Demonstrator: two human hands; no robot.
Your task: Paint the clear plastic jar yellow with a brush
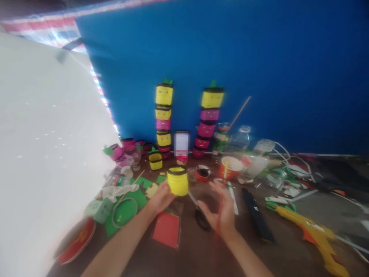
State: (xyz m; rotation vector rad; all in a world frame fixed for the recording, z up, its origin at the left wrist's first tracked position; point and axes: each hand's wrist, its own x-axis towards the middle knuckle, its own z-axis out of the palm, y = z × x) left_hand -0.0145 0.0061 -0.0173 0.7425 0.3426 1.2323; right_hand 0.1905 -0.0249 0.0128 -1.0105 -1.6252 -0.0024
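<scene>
A yellow cup with a black rim (177, 181) is held upright off the table by my left hand (163, 198), whose fingers wrap its lower left side. To the right of it is my right hand (221, 211), blurred, with a thin red stick (219, 215) lying across the palm and held at the thumb. Between the hands lie scissors (201, 219) with black handles, the blades pointing toward the cup. A red square of paper (166, 230) lies below my left hand.
Two stacks of yellow and pink cups (163, 115) (209, 119) stand against the blue backdrop. On the left are green sheets (123, 213) and a red lid (75, 240). A paper cup (230, 168), a black case (258, 215), a yellow glue gun (311, 227) and clutter lie right.
</scene>
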